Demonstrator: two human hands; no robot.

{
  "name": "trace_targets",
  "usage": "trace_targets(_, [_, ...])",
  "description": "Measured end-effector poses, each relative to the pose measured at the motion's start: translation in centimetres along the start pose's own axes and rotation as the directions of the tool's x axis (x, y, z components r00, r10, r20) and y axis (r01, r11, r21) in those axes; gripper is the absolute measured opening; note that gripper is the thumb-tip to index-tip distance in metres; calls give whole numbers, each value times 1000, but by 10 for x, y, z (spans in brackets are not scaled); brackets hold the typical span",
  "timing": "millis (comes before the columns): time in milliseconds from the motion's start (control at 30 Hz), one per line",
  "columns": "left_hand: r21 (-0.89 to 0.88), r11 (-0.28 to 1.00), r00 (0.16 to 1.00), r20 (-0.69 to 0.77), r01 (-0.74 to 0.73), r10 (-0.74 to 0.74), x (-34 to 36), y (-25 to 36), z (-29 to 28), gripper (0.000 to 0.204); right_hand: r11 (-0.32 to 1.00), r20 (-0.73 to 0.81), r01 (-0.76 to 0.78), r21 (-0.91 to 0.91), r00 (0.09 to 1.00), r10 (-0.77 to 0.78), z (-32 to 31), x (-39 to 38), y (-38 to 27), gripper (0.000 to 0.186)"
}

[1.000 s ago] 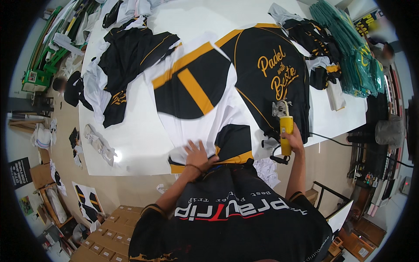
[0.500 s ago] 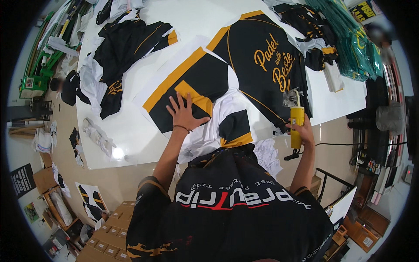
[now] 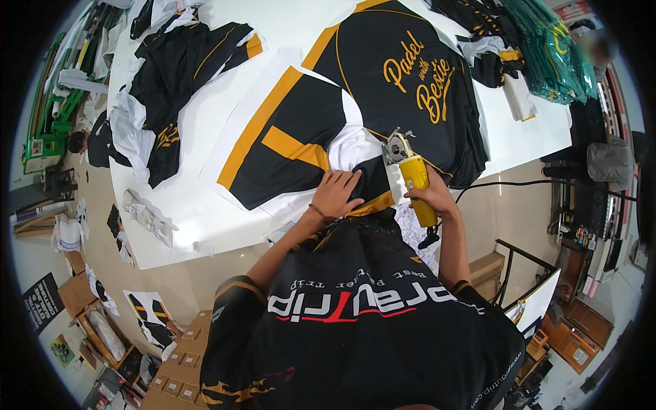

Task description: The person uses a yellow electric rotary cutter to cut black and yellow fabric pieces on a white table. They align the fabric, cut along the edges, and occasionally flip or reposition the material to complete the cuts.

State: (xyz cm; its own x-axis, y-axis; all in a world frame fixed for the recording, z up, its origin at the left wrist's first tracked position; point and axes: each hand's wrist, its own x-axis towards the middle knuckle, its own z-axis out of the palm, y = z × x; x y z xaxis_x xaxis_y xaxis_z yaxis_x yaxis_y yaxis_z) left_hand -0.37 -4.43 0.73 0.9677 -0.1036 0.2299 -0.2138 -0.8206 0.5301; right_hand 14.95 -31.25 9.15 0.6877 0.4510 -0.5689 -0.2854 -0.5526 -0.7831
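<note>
So the right hand is wrapped tight around the yellow cutter, a handheld rotary fabric cutter with a small round blade up front and a black cord trailing off the table's near edge to the right. The left hand is spread flat, fingers wide, pressing down on the printed fabric right beside the blade, close to the near edge of the table. My guess is the fabric is thin, light sportswear stuff, soft and slippery, so it'll bunch or creep under the blade unless it's pinned flat like that; you'd hold it with an open palm close to the cut line, not pinch it. The cutter looks stiff and fairly hefty for its size, best gripped around the yellow body, well behind the blade. Count-wise: one cutter, one cord, one black-and-orange panel sheet being worked on, one big black jersey panel with orange script further toward the far edge, one loose pile of black pieces at the left end of the table, and one stack of green garments at the far right corner. How many pieces sit in each pile, can't tell. Scraps are on the floor too, didn't count those.
</note>
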Motion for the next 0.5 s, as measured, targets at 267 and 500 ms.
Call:
trace_targets(267, [-356,934,984,157,-21,82,-16,-29,-21,15,982,-27,89,-164,995,-95,7,14,26,63])
trace_targets(500, [-510,860,957,259,19,133,-32,-35,-58,18,942,-96,1,-335,995,-35,40,16,-23,64])
